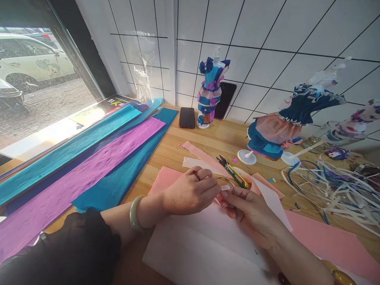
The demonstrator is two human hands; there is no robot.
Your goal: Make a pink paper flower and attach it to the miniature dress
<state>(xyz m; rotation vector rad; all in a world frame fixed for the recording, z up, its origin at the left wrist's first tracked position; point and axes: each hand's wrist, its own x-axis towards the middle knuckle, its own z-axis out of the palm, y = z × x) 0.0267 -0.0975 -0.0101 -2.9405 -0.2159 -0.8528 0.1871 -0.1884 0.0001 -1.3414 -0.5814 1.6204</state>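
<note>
My left hand (190,192) and my right hand (247,209) meet over a white sheet (204,245) on the wooden table (213,138). Both pinch a small pale strip of paper (225,187) between their fingertips. The left wrist wears a pale green bangle (134,213). Small green-and-yellow thread snips (233,171) lie just beyond the fingers, on pink and white paper pieces (204,158). A pink sheet (326,237) spreads under the white one to the right.
Long crepe paper sheets in teal, purple (89,170) and blue lie to the left by the window. Two phones (187,117) and a paper-dressed mini mannequin (210,93) stand at the wall. More dressed figures (285,122) and a tangle of paper strips (332,190) fill the right.
</note>
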